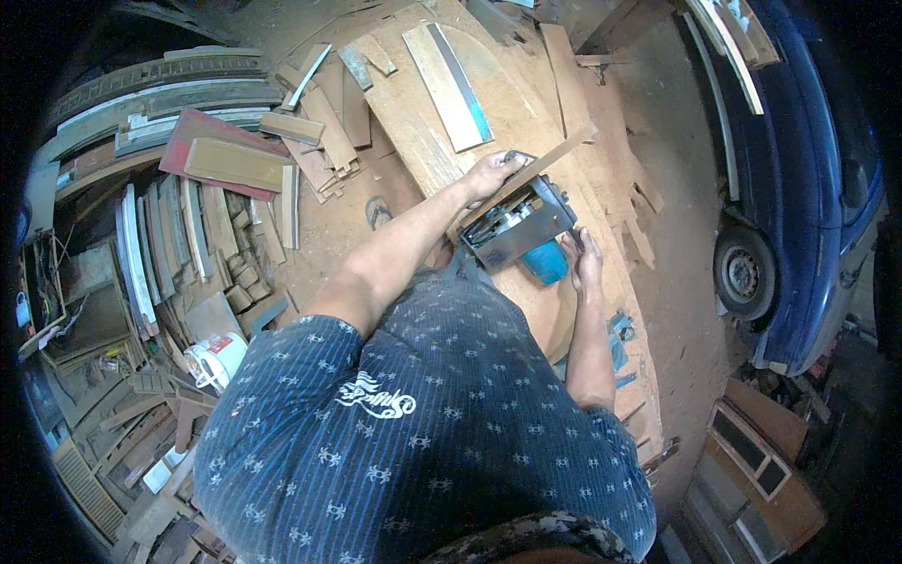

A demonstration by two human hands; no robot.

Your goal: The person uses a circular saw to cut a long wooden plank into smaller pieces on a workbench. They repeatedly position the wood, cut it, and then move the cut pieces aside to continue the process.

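Note:
A teal and black power tool (521,224), which looks like a circular saw, is tilted over the workbench (526,94) in front of my body. Its dark flat plate and metal inner parts face up, and the teal motor housing (545,263) points toward me. My left hand (498,175) is closed at the tool's far left side, next to a thin wooden strip (554,162) that slants along the tool; part of its grip is hidden. On the other side, my right hand (584,258) has curled fingers against the teal housing.
A board with a dark stripe (449,89) lies on the far bench. Wood offcuts (324,132) and stacked planks (178,235) crowd the left, near a white bucket (216,360). A blue car (799,188) stands at right. Teal pieces (617,338) lie by my right forearm.

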